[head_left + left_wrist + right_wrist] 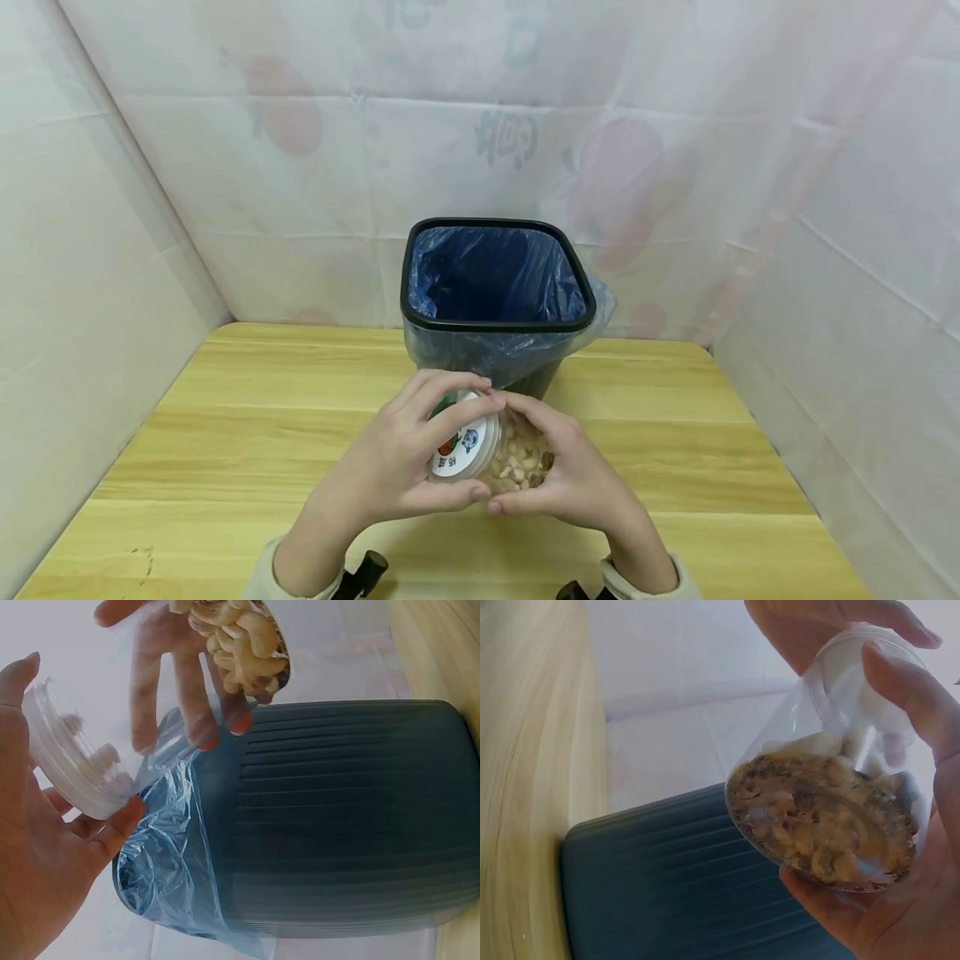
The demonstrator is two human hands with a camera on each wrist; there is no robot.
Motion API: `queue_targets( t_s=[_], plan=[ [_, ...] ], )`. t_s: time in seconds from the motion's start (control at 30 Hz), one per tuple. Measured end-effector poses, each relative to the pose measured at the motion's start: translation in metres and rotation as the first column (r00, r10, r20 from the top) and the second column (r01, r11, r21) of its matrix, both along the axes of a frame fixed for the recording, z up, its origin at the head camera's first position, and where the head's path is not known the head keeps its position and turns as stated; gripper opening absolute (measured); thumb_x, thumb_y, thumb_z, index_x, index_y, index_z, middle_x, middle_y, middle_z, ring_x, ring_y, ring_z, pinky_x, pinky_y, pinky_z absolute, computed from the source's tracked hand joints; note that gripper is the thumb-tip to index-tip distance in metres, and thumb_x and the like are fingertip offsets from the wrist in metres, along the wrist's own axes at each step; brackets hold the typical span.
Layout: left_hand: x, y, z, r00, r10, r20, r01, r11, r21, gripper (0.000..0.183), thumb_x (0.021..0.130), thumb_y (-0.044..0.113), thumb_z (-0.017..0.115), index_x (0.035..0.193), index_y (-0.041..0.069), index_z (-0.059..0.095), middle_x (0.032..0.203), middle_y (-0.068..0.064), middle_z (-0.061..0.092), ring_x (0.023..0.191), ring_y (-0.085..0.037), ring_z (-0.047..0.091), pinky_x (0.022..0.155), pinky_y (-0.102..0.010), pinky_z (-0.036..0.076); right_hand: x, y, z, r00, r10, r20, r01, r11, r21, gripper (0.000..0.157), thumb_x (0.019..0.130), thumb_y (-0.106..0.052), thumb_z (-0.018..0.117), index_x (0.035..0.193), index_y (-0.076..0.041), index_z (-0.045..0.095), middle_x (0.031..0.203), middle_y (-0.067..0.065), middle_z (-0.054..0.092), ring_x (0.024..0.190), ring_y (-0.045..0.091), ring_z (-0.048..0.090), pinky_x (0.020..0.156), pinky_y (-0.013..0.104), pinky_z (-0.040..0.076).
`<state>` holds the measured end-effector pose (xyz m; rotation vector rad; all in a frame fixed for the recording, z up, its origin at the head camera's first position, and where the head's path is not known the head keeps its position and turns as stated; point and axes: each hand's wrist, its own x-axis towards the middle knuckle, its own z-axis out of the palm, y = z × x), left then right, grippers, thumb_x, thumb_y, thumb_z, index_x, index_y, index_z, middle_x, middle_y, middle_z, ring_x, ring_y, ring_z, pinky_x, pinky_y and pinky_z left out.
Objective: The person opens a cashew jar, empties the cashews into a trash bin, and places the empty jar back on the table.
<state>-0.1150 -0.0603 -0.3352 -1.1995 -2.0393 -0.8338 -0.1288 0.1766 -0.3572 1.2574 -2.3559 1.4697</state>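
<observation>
Clear jar (517,462) of nuts gripped in right hand (570,479), white lid (461,446) pinched by left hand (390,467), above desk (225,433) before bin (495,287); best kept upright, lid lifted straight.

Lid (459,446) label print was too small to read; left hand (397,458) fingers covered part of it. Bin (495,300) base was hidden behind both hands. Right hand (570,475) covered much of the jar (521,462). Forearms were cut off at the head view's bottom edge.
</observation>
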Motion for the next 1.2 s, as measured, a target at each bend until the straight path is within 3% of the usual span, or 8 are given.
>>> queue_targets(
  t_s=[0.57,0.93,1.2],
  plan=[
    [-0.004,0.001,-0.004,0.998,-0.005,-0.067,0.007,0.999,0.039,0.052,0.093,0.053,0.062,0.129,0.015,0.063,0.126,-0.006,0.06,0.112,-0.02,0.055,0.085,-0.036,0.055,0.001,0.001,0.0,1.0,0.007,-0.011,-0.007,0.998,0.059,0.091,0.073,-0.036,0.09,0.149,-0.02,0.044,0.141,-0.002,0.056,0.122,0.018,0.059,0.099,0.033,0.051],
    [-0.008,0.007,-0.008,0.993,0.09,-0.078,-0.082,0.992,0.097,0.047,0.095,0.054,0.054,0.122,0.018,0.066,0.117,-0.004,0.062,0.102,-0.021,0.056,0.076,-0.031,0.054,0.0,-0.004,-0.001,0.992,-0.053,-0.112,0.061,0.996,0.069,0.09,0.072,-0.035,0.089,0.149,-0.022,0.045,0.139,-0.005,0.058,0.115,0.014,0.062,0.093,0.032,0.055],
    [-0.009,0.011,-0.013,0.991,0.132,-0.017,-0.13,0.986,0.105,0.048,0.097,0.056,0.047,0.121,0.018,0.064,0.114,-0.002,0.059,0.098,-0.018,0.051,0.075,-0.03,0.05,0.001,-0.006,-0.003,0.989,-0.097,-0.111,0.105,0.992,0.066,0.095,0.065,-0.023,0.091,0.148,-0.02,0.047,0.137,-0.004,0.06,0.113,0.014,0.063,0.092,0.032,0.055]
  ],
)
